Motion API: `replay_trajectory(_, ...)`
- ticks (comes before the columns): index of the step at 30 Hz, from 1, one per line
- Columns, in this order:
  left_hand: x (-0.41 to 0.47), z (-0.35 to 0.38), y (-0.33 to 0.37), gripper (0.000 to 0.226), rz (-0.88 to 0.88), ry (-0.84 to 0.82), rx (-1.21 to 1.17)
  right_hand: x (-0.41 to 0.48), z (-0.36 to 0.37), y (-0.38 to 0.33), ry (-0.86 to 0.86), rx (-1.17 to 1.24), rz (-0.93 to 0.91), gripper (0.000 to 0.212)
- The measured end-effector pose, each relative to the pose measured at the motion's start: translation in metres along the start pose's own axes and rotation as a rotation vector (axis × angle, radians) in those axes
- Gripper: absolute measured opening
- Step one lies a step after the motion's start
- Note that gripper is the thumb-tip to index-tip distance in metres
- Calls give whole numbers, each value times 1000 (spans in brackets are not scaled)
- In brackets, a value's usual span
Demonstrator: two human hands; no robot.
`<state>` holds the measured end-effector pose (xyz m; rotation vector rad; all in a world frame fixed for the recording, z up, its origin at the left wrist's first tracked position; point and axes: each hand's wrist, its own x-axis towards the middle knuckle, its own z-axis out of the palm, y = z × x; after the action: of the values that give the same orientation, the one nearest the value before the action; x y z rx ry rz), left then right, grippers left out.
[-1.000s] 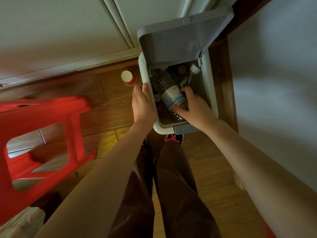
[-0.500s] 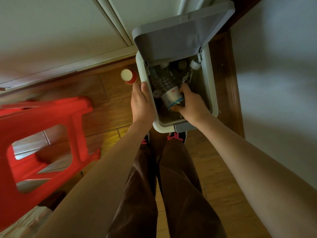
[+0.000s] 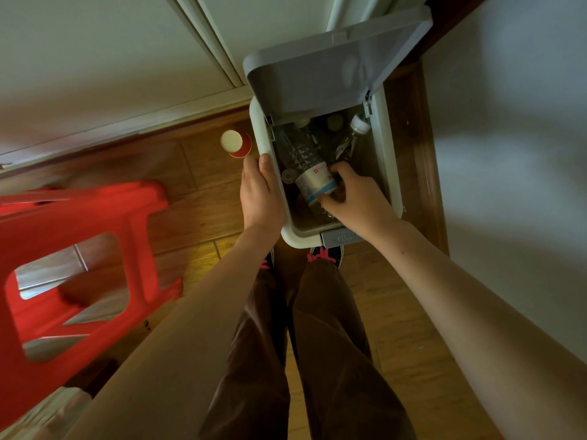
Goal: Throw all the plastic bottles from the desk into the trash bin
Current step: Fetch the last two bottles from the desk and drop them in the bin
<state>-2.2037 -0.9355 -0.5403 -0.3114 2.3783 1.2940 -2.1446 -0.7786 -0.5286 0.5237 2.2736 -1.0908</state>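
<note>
A white trash bin (image 3: 389, 160) stands on the floor ahead of my feet, its grey lid (image 3: 320, 74) tipped up at the back. Inside it lies a clear plastic bottle (image 3: 305, 163) with a white and blue label, cap end away from me. My right hand (image 3: 355, 198) reaches into the bin and grips the bottle's lower end. My left hand (image 3: 260, 192) holds the bin's left rim, thumb inside. Another clear bottle (image 3: 354, 134) with a white cap lies deeper at the right.
A red paper cup (image 3: 236, 143) lies on the wooden floor just left of the bin. A red plastic stool (image 3: 73, 265) stands at the left. A white wall or desk side (image 3: 508, 154) runs along the right, white cabinet panels (image 3: 111, 58) behind.
My right hand has pushed the labelled bottle a little deeper into the bin. My left hand stays on the rim.
</note>
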Motion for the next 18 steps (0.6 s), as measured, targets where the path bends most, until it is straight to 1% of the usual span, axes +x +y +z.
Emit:
replay_trajectory(2, 1, -1, 1, 29, -11, -6, 7, -5, 1, -1, 38, -89, -26, 49)
replay_trajectory(3, 1, -1, 2, 30, -15, -10, 10, -9, 0, -1, 99, -110, -63, 45)
replay_trajectory(6, 3, -2, 2, 29, -14, -19, 17, -22, -5, 3, 432, -134, -203, 32)
replay_trajectory(8, 2, -3, 4, 28, -16, -31, 22, -28, -10, 8, 629, -166, -173, 28)
replay_trajectory(10, 1, -6, 9, 29, -43, -54, 16, -31, -11, 16, 725, -137, -76, 31)
replay_trajectory(12, 1, -10, 13, 30, -80, -82, 1, -31, -12, 24, 732, -45, -32, 35)
replay_trajectory(15, 3, -18, 20, 29, -134, -132, 9, -33, -15, 29, 666, 176, -11, 38)
replay_trajectory(17, 6, -26, 29, 30, -137, -92, 24, -35, -19, 28, 628, 268, 18, 39)
replay_trajectory(18, 10, -32, 36, 33, -123, -51, -10, -35, -20, 28, 616, 297, 26, 39)
